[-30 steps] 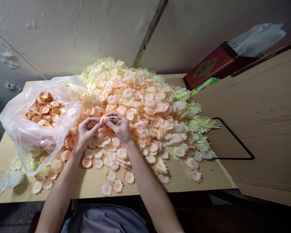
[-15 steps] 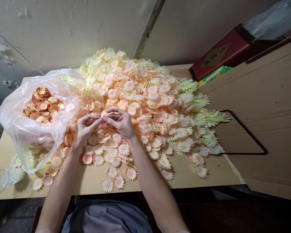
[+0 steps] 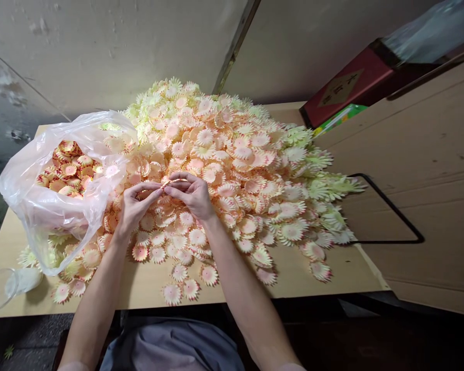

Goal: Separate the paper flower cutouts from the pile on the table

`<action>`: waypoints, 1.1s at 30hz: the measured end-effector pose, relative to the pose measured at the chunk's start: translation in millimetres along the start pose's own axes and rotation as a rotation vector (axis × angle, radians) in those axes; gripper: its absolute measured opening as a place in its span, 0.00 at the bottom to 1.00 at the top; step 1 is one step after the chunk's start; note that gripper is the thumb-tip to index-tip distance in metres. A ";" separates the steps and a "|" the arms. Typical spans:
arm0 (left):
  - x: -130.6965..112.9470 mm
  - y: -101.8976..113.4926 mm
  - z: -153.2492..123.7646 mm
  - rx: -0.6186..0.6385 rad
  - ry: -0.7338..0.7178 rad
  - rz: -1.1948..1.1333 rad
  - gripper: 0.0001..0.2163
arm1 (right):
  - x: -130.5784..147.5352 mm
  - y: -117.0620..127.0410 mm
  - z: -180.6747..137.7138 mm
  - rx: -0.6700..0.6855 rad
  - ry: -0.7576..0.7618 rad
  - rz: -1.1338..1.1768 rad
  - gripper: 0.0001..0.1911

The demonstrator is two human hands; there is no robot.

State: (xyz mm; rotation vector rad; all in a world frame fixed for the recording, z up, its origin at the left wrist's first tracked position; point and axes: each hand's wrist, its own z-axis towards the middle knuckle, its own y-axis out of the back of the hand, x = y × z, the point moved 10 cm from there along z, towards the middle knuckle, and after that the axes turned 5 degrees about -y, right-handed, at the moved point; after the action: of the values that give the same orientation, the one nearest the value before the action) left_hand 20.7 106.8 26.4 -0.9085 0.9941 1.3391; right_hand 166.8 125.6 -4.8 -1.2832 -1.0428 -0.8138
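Observation:
A big heap of flat paper flowers [image 3: 232,154], cream, pink and pale green, covers a small wooden table [image 3: 294,278]. My left hand [image 3: 135,203] and my right hand [image 3: 193,195] meet over the near side of the heap. Both pinch one small paper flower piece [image 3: 165,182] between thumb and fingertips. A clear plastic bag [image 3: 58,206] to the left of my left hand holds several darker orange-red flowers [image 3: 67,172].
A glass jar [image 3: 2,286] lies at the table's near left corner. A red box [image 3: 344,90] with a green packet leans at the back right. A plywood board [image 3: 429,170] with a black metal loop [image 3: 390,211] stands on the right. Walls close behind.
The view shifted, so everything sits a little lower-right to upper-left than a second ago. My hands stay together, still pinching the same small piece.

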 end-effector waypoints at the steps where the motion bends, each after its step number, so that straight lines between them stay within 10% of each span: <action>1: 0.0 0.2 0.1 -0.001 0.000 0.003 0.10 | -0.1 0.0 0.2 0.003 0.002 0.005 0.22; 33: 7.3 4.4 -2.2 -0.029 0.046 0.059 0.12 | 3.0 5.3 -0.3 -0.060 0.045 0.011 0.21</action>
State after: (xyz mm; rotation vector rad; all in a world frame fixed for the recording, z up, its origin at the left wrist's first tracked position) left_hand 16.1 107.3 18.9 -0.9416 1.0465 1.3903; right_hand 172.8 126.2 -3.8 -1.3140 -0.9813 -0.8674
